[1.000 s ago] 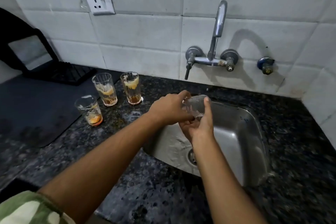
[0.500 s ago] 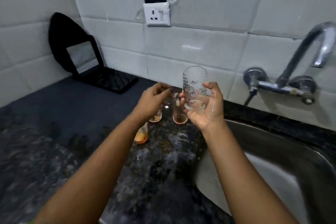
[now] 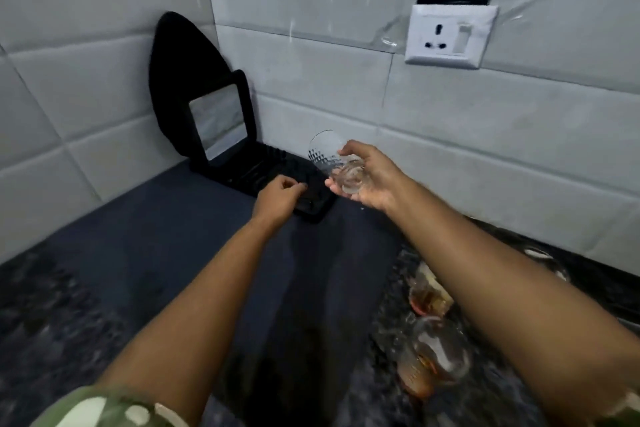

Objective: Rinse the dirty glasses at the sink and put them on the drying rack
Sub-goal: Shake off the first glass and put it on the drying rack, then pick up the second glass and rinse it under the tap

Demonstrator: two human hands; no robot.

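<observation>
A: Nearest the camera?
B: Camouflage sleeve (image 3: 104, 407) at lower left; two bare forearms reaching forward over the table (image 3: 52, 315).

A: At lower right, beside the right forearm?
B: Dirty glasses (image 3: 429, 354), blurred, orange-brown residue inside, standing on the speckled stone part of the table; exact count not clear.

A: Middle ground?
B: Dark mat (image 3: 180, 243) spread over the table, running back toward the corner of the tiled wall (image 3: 485, 135).

A: Left hand?
B: Left hand (image 3: 277, 198) loosely curled, fingers bent, holding nothing, poised over the near edge of the black drying rack (image 3: 270, 170); contact with the rack not certain.

A: Right hand?
B: Right hand (image 3: 369, 180) closed around the base of a clear glass (image 3: 330, 156), thumb on top, fingers wrapped beneath. Glass tilted, mouth pointing up and to the left, patterned wall visible, no residue seen inside. Held in the air above the right end of the rack, not resting on it.

A: Farthest back?
B: Rack's upright black panel with a window in it, leaning in the corner; white wall socket (image 3: 450, 36) on the tiles at upper right.
</observation>
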